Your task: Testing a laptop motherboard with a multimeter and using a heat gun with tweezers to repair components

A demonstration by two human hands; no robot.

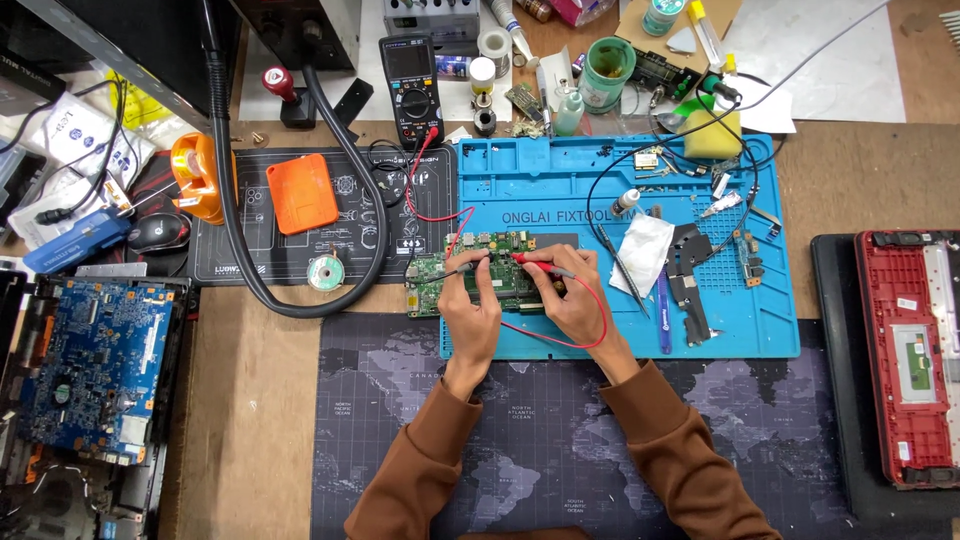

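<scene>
A green circuit board (478,272) is seen lying across the left edge of the blue repair mat (760,330), partly covered by both hands. The left hand (472,312) is clenched around a black probe (452,268); the right hand (568,295) is clenched around a red probe (528,259). Both tips are set on the board. A red lead (440,215) is traced up to one multimeter (413,88) at the desk's back edge.

Nearby, on the mat: one folded white cloth (643,252), tweezers (620,265), one yellow sponge (712,133). To the left: one orange pad (301,192), one solder spool (326,272), one black hose (232,210) looped close to the board. A second board, blue (90,365), is noted at far left; one red laptop shell (905,350) at far right.
</scene>
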